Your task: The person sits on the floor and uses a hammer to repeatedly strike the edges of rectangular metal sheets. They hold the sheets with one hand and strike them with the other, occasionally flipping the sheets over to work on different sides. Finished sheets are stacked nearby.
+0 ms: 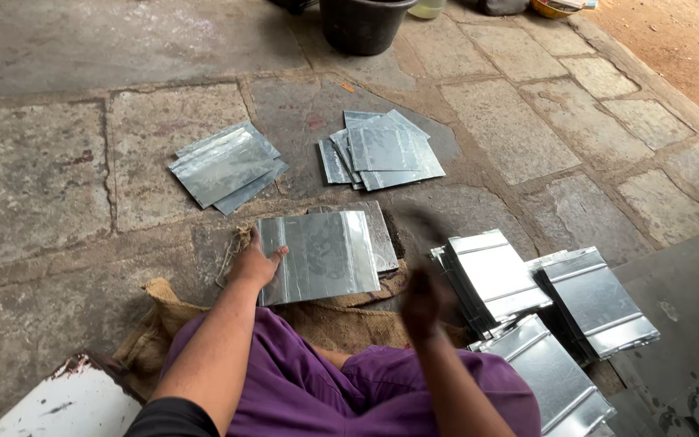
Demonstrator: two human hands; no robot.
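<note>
My left hand (254,263) presses flat on the left edge of a shiny metal sheet (321,255) that lies in front of me on a dark slab over burlap sacking (167,303). My right hand (422,298) is raised above the sheet's right side and blurred with motion; a blurred dark object (424,222) stretches up from it, too smeared to identify. My legs in purple cloth (317,380) fill the near foreground.
Two piles of flat metal sheets (224,166) (382,150) lie on the stone paving ahead. Stacks of folded metal pieces (491,279) (596,299) stand at my right. A black bucket (363,24) sits farther back. A white board (66,405) lies at lower left.
</note>
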